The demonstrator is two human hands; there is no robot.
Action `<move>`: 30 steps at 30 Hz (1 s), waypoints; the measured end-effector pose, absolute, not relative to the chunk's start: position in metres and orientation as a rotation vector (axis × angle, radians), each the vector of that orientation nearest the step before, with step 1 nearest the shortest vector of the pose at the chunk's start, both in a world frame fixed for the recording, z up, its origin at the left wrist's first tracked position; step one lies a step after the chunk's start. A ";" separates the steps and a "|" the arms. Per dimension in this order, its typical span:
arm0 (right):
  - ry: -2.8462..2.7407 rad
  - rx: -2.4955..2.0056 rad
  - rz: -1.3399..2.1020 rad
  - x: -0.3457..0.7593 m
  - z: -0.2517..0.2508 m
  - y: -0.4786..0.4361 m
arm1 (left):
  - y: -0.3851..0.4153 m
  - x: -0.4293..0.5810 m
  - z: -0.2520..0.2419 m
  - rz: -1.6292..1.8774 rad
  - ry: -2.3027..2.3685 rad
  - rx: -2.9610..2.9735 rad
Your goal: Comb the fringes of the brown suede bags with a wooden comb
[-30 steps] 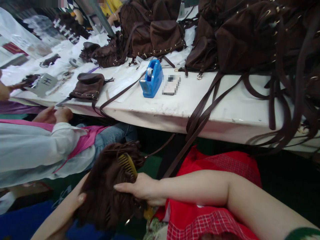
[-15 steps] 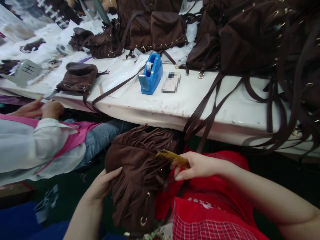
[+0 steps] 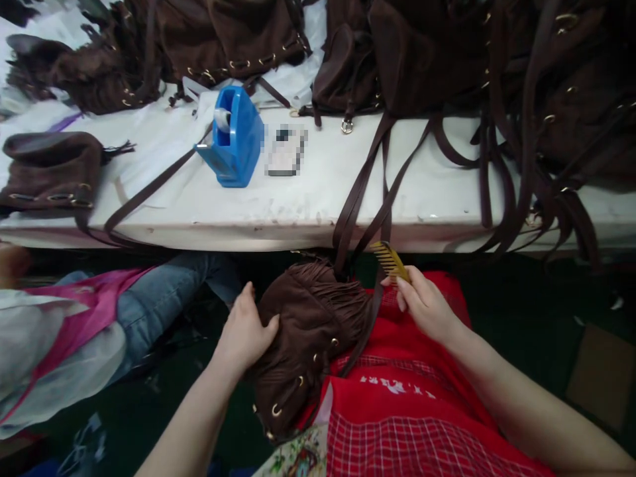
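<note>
A dark brown fringed bag (image 3: 298, 324) with gold eyelets rests tilted across my lap, below the table edge. Against its left side is my left hand (image 3: 244, 331), with the thumb over the front and the fingers along the edge, partly hidden. My right hand (image 3: 422, 301) grips a yellowish comb (image 3: 390, 260) between thumb and fingers. The comb's teeth point left, and it is apart from the bag, up and to the right of the fringe. A dark strap runs down between the bag and my red apron (image 3: 402, 358).
On the white table (image 3: 308, 205) stand a blue tape dispenser (image 3: 241, 142) and a blurred-out phone-like item (image 3: 287, 152). Brown bags (image 3: 228, 40) line the back. Straps (image 3: 365, 179) hang over the front edge. At the left sits a co-worker in jeans (image 3: 163, 308).
My right hand has lifted the comb off the fringe, up and to the right. The bag has turned on my lap, and my left hand has shifted along its side. The view has swung right.
</note>
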State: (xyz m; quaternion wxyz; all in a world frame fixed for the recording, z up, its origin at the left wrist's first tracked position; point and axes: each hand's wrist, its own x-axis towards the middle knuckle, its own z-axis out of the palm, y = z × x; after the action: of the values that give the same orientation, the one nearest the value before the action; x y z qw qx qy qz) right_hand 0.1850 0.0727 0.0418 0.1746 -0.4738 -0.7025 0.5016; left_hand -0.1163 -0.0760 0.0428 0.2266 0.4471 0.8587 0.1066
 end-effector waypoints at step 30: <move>-3.106 -0.602 0.453 0.090 0.026 0.021 | -0.068 -0.106 -0.019 1.033 2.251 0.973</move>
State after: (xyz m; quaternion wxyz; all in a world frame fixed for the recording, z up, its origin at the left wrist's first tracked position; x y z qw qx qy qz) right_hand 0.0897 0.0207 0.0265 -0.0274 -0.1884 -0.9715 0.1415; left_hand -0.1057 -0.0683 -0.0189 0.2381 0.3551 0.8216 0.3770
